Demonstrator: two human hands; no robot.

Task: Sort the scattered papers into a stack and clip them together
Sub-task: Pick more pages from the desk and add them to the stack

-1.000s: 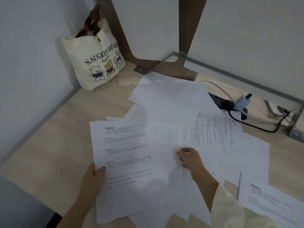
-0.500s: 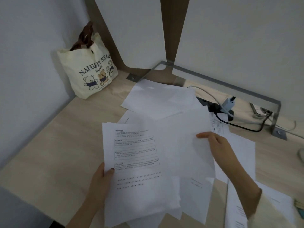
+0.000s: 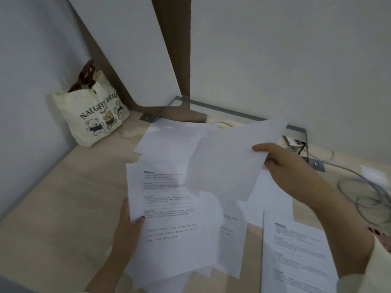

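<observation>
My left hand grips the left edge of a gathered stack of papers, printed side up, held just above the desk. My right hand pinches the right edge of a single blank sheet, lifted and tilted over the upper right part of the stack. More loose sheets lie on the desk: a blank one at the back, some partly hidden under the stack, and a printed page at the front right. No clip is visible.
A cream tote bag with bear prints stands in the back left corner against the wall. Grey cables coil on the wooden desk at the right. A metal frame runs along the back panels.
My right hand has lifted the blank sheet up and to the right, away from the desk. The left hand keeps its hold on the stack. The camera view has tilted upward.
</observation>
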